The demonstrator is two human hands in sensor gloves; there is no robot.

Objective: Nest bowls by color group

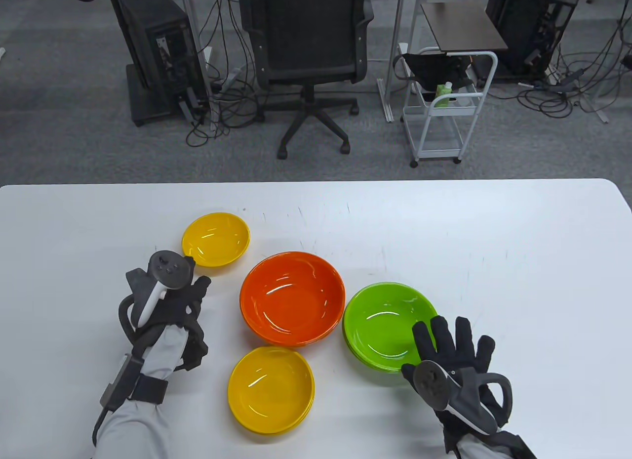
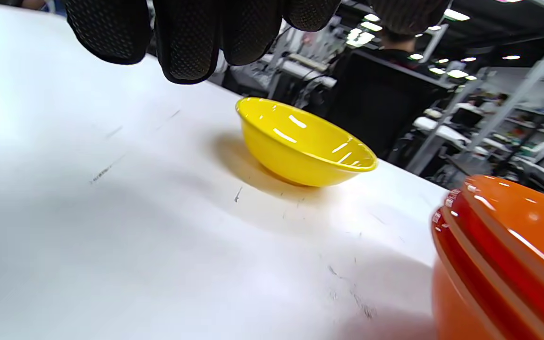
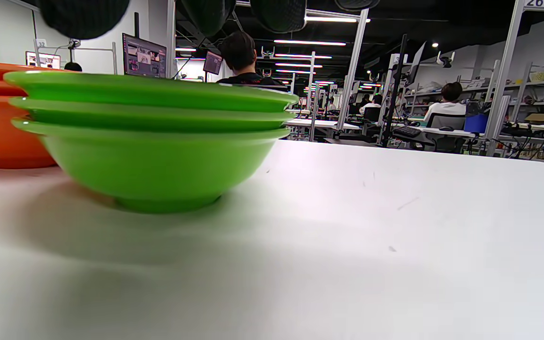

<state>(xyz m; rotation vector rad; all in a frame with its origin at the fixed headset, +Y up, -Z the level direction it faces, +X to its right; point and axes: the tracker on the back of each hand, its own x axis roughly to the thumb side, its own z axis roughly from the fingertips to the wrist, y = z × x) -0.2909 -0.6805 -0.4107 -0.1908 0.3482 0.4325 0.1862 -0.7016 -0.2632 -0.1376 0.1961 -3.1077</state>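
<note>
A small yellow bowl [image 1: 216, 239] [image 2: 305, 144] sits alone at the back left of the white table [image 1: 493, 241]. A stack of yellow bowls [image 1: 271, 388] sits at the front. A stack of orange bowls [image 1: 292, 297] [image 2: 508, 255] is in the middle. A stack of three green bowls [image 1: 387, 325] [image 3: 149, 137] is to its right. My left hand [image 1: 190, 293] hovers with curled fingers [image 2: 184, 42] just short of the lone yellow bowl, holding nothing. My right hand [image 1: 454, 343] is spread open at the green stack's near right rim, holding nothing.
An office chair [image 1: 308, 59], a white cart [image 1: 447, 103] and computer towers stand on the floor beyond the table's far edge. The table's right half is bare white surface.
</note>
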